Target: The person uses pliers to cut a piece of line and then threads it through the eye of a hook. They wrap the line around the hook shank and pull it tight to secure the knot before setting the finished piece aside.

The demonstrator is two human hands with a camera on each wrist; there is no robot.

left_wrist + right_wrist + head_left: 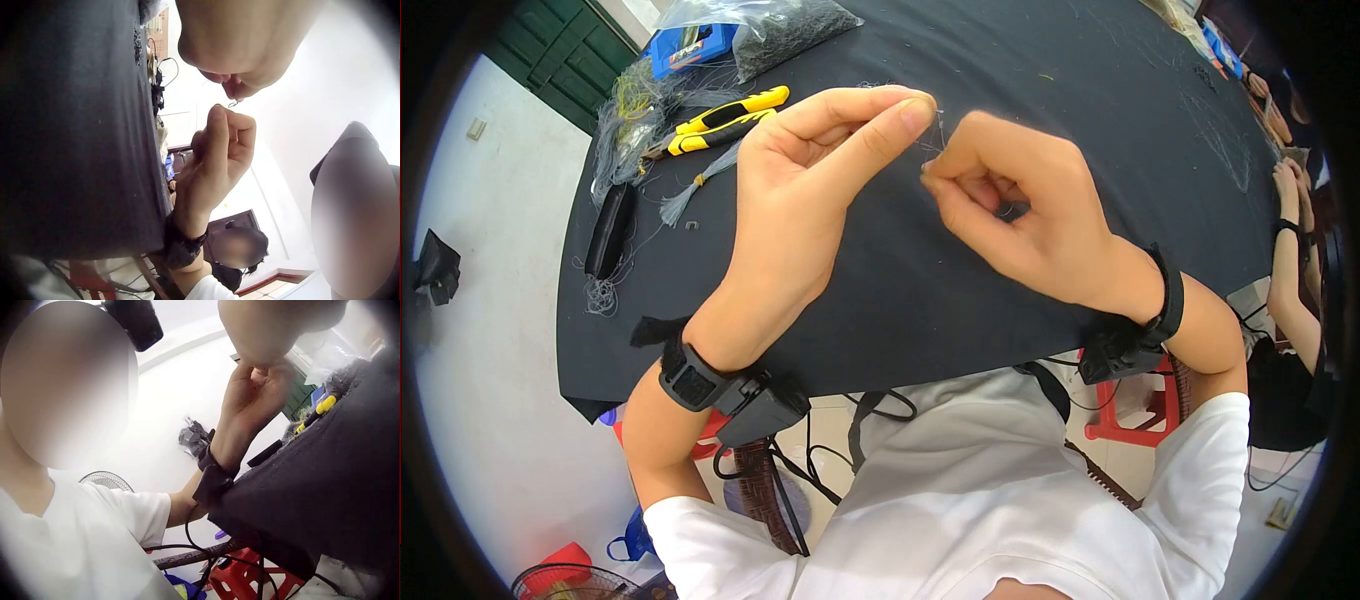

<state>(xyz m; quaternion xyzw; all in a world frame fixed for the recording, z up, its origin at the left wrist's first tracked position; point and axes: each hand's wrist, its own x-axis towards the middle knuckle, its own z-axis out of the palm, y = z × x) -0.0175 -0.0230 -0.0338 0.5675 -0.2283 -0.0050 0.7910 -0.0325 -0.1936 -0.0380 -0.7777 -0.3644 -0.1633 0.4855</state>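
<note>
Left grip (795,190): thumb and index together, clamped on a fine thread (941,128). Right grip (1035,205): fingertips together too, pinching the same thread just beside the left one. Thread is up in front of me, above the black-covered surface (900,310), spanning the small gap between my fingertips; its ends are too fine to follow. Left wrist view has a small dark loop (232,104) in that gap; can't tell if it's a knot. Hands near each other, fingertips apart.

Left part of surface: yellow-and-black pliers (718,138), handles toward my left hand. Tied pale strand bundle (685,198) just below them, yellow tie round it. Small metal piece (691,225) near the bundle's loose end. Black oblong piece (611,230) nearer the left edge, grey thread bunched at its lower end. Tangled strand heap (628,110) beyond, by the pliers' heads. Behind that, blue box (690,48) and a clear bag (795,32) of dark strands. Loose strands (1225,145) at the right side; another person's hands (1287,185) past those.
</note>
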